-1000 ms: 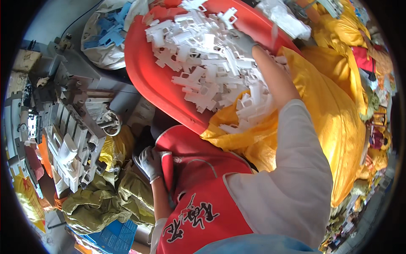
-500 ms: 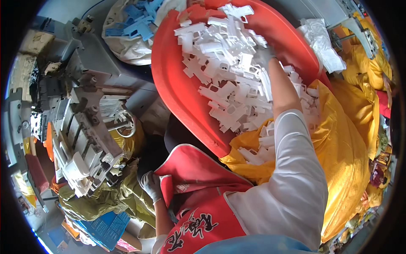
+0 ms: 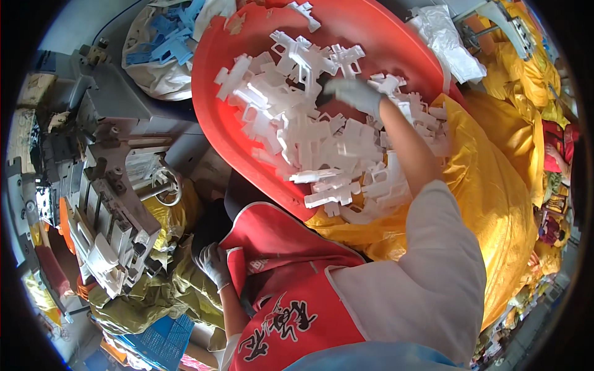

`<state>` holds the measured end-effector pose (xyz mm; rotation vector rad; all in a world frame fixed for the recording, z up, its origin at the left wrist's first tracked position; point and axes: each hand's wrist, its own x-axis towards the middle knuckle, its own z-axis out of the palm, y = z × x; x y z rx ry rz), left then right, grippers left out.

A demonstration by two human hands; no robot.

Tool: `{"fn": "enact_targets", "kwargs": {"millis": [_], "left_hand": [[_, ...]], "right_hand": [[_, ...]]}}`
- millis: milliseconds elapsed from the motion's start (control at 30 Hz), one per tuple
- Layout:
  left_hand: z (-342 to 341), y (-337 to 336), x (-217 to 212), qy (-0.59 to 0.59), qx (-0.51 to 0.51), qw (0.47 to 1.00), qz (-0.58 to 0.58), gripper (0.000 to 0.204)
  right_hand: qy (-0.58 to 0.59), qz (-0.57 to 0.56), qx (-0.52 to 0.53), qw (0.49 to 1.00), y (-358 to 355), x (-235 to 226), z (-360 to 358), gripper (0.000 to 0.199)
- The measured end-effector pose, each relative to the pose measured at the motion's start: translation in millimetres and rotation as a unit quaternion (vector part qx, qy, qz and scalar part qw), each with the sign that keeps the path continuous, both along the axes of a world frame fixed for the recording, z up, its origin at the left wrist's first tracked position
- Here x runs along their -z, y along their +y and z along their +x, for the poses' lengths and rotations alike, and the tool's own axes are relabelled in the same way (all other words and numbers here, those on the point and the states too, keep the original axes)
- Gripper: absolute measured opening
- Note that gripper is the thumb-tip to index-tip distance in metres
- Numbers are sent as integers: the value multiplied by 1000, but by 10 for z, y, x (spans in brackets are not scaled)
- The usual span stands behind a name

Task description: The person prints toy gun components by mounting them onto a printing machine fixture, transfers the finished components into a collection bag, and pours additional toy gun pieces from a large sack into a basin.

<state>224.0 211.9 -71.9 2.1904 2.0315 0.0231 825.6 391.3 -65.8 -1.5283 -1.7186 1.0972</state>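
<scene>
White toy pistols point(image 3: 359, 139) lie heaped in the red tub point(image 3: 213, 105); above it my right hand point(image 3: 356, 97) hovers, fingers loosely extended, apparently empty. Outside it, my left hand point(image 3: 213, 264) half-curls, hold unclear. I'd rake low, avoiding snags.

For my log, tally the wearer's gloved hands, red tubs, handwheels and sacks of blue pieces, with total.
Pale-gloved left hand and right hand: 2
Red plastic tub: 1
Round metal handwheel: 1
White sack of blue plastic pieces: 1
Total: 5
</scene>
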Motion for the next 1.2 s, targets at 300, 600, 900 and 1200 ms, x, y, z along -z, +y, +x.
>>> {"fn": "enact_targets", "kwargs": {"millis": [300, 600, 900, 1200], "left_hand": [[22, -35, 31, -11, 16, 1000, 8, 21], [66, 78, 7, 20, 1, 1000, -8, 23], [-3, 22, 9, 7, -39, 998, -45, 23], [-16, -54, -6, 12, -56, 998, -24, 23]], "right_hand": [[-428, -184, 223, 856, 771, 523, 300, 58], [-377, -45, 220, 899, 1443, 495, 400, 51], [-434, -24, 190, 880, 2333, 1091, 706, 39], [-330, 134, 464, 811, 946, 889, 916, 31]]}}
